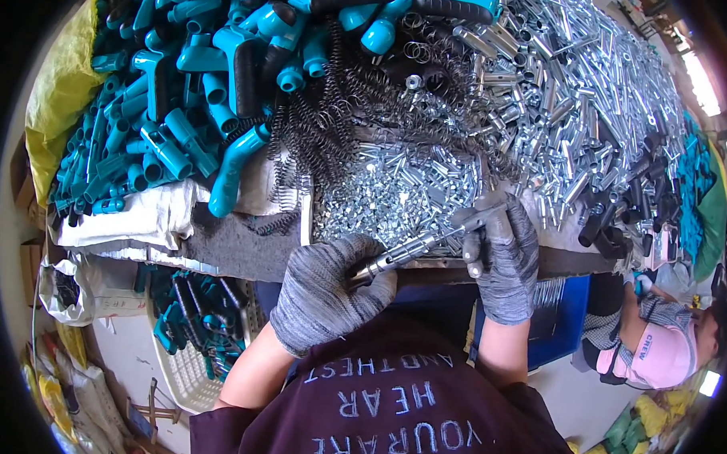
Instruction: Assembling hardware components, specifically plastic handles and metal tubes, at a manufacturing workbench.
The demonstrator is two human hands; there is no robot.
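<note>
Our left hand (329, 294), in a grey knit glove, has its grip closed around one end of a slim metal rod (411, 249); our right hand (502, 260) pinches the other end, so the rod spans level just above the worktop's near edge (242, 251). Beyond lie small shiny zinc-plated fittings (397, 192), then dark coiled springs (335, 122). Smooth teal plastic handles (184, 85) heap toward the far left corner, silvery tubes (560, 98) toward the far right.
</note>
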